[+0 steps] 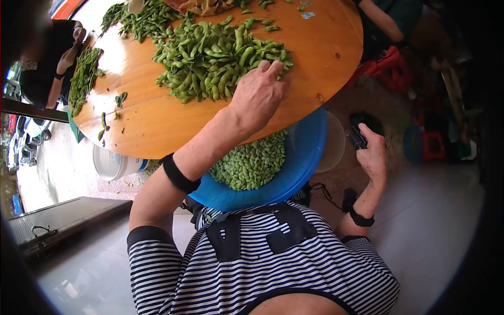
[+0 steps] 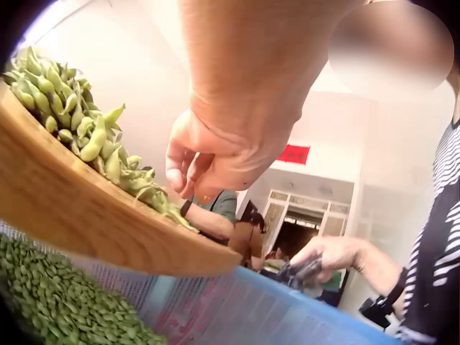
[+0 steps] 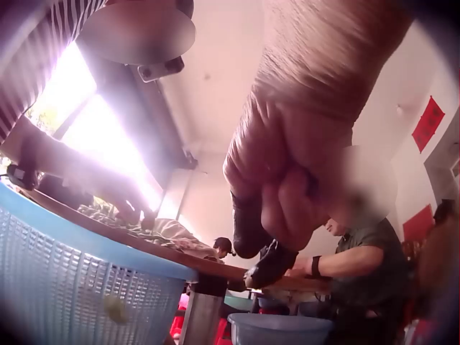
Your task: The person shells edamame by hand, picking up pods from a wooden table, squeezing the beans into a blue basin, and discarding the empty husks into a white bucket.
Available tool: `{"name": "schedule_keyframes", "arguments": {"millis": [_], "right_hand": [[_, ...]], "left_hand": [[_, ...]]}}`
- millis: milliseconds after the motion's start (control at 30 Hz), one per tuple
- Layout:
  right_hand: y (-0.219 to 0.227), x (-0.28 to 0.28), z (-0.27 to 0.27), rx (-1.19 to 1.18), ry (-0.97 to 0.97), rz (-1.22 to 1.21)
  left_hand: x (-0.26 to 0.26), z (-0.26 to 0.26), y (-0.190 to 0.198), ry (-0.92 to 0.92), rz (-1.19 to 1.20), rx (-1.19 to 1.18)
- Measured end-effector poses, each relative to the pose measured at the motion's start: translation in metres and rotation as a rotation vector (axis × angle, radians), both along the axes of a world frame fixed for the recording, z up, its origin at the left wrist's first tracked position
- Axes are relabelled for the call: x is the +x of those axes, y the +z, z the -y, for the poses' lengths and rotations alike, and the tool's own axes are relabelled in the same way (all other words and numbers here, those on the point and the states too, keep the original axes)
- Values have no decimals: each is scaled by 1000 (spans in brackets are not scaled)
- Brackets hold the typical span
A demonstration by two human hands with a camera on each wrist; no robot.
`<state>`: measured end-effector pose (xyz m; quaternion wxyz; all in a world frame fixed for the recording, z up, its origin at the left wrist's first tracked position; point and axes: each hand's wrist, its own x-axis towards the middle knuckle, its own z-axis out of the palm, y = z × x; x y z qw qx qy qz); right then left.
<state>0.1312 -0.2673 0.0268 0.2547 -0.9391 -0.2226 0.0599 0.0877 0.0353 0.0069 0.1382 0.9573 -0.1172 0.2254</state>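
My left hand point(image 1: 257, 100) is over the near right edge of a heap of green soybean pods point(image 1: 210, 58) on the round wooden table point(image 1: 310, 52). Its fingers bend downward in the left wrist view; I cannot tell whether they hold a pod. Out to the right, past the blue basket, is my right hand point(image 1: 373, 152). Black covers point(image 3: 248, 226) sit on its thumb and a finger, their tips slightly apart with no pod visible between them. Shelled green beans point(image 1: 249, 165) fill the bottom of the blue basket point(image 1: 310, 157), below the table's near edge.
More pods point(image 1: 86, 79) lie at the table's left and far sides. Other people sit around it, one in a dark shirt point(image 3: 374, 259). A white bucket point(image 1: 110, 163) stands under the left edge. On the right are a grey-blue basin point(image 3: 280, 327) and red stools point(image 1: 391, 68).
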Motion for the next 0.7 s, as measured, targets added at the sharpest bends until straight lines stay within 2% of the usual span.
{"name": "schedule_keyframes", "arguments": {"millis": [33,133,167,233,267,300,333,367,400,433,500,533,700], "right_hand": [[-3,-2,-6,192,3,44],[-5,-6,-36,360,32,-48],[-5,-9,-46,448,56,-86],[-16,-14,-62,640,-6,-310],[-21,-15,-67,719,24,-410],[-22,-19,-74,957,72,-633],[-21,-24,-82,1051,92,-717],[-20,-29,-92,1142,115,-804],[-19,-38,-105,1257,34,-828],[-19,-39,-107,1255,43,-835],[-19,-40,-112,1141,220,-945],[-19,-43,-115,1134,237,-982],[-20,-49,-122,1148,218,-1099]], "left_hand": [[7,-2,-3,-1,1,2],[17,-1,-7,-59,-35,27],[13,1,-7,-53,-14,-51],[1,6,0,-49,5,-128],[-8,8,7,-63,-115,-371],[-18,8,12,-75,-235,-612],[-28,8,11,-71,-236,-610],[-38,6,9,-64,-400,-869],[-47,6,8,-54,-563,-1129],[-55,6,9,-44,-558,-1130],[-70,6,11,6,-639,-1418],[-75,6,4,14,-587,-1473],[-92,13,-10,116,-447,-1444]]}}
